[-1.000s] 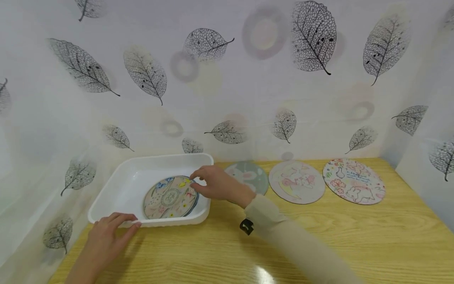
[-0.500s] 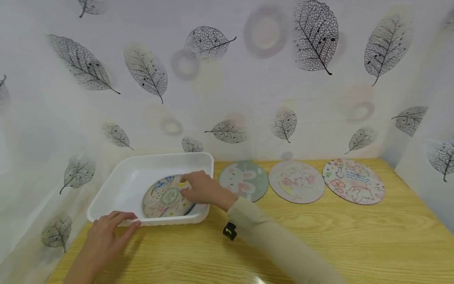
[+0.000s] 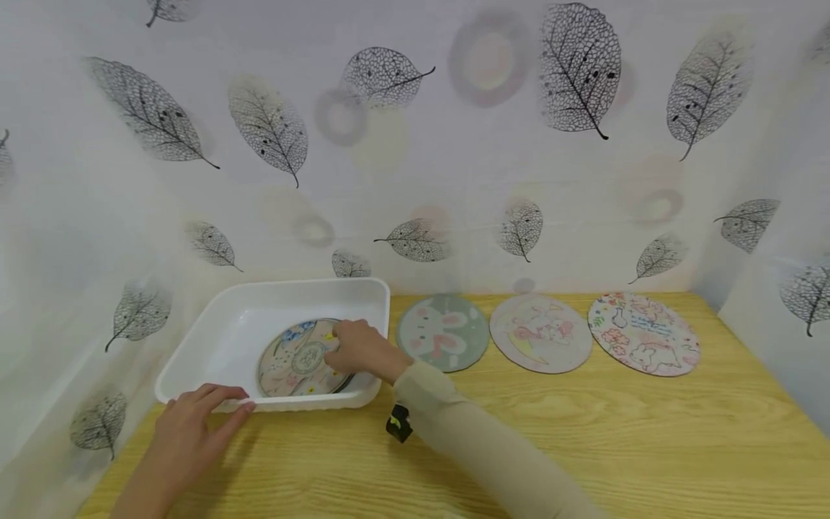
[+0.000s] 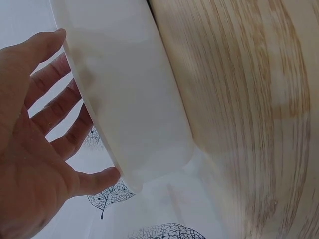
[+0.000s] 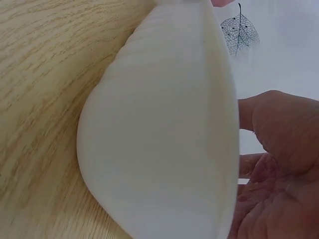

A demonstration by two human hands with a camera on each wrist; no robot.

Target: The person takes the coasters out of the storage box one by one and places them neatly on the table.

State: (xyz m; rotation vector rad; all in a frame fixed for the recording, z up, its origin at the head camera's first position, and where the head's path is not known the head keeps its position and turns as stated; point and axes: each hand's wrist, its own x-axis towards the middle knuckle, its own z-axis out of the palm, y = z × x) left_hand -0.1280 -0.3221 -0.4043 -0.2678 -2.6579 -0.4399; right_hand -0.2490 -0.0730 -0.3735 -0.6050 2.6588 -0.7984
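Floral mat [image 3: 282, 367] in the white tray [image 3: 311, 405], a right hand [image 3: 364, 349] over its edge

From where I stand, the floral mat lies face up on the tray's floor, toward the near right corner. I'd judge it light and thin, stiff enough to keep its round shape, perhaps a little slick on the printed face, and not likely to break. Its rim seems the best place to take hold, a finger and thumb pinching it from the side. A dark edge shows below it at the lower right; I cannot tell whether that is its own underside or another mat beneath.

The right hand reaches over the tray's right wall, fingers bent down at the mat's right side. Its fingertips are partly hidden, so I cannot tell whether they grip the mat or only touch it. The left hand [image 3: 194, 425] rests on the near rim with loose fingers, thumb tip against it.

The raised wall stands in the way of a flat approach, and the mat lies near it, so there is little finger room there. Right of the tray, the green rabbit mat [image 3: 444, 335], the pink moon mat [image 3: 541, 335] and the white rabbit mat [image 3: 645, 335] lie in a row on the wooden table [image 3: 616, 447].
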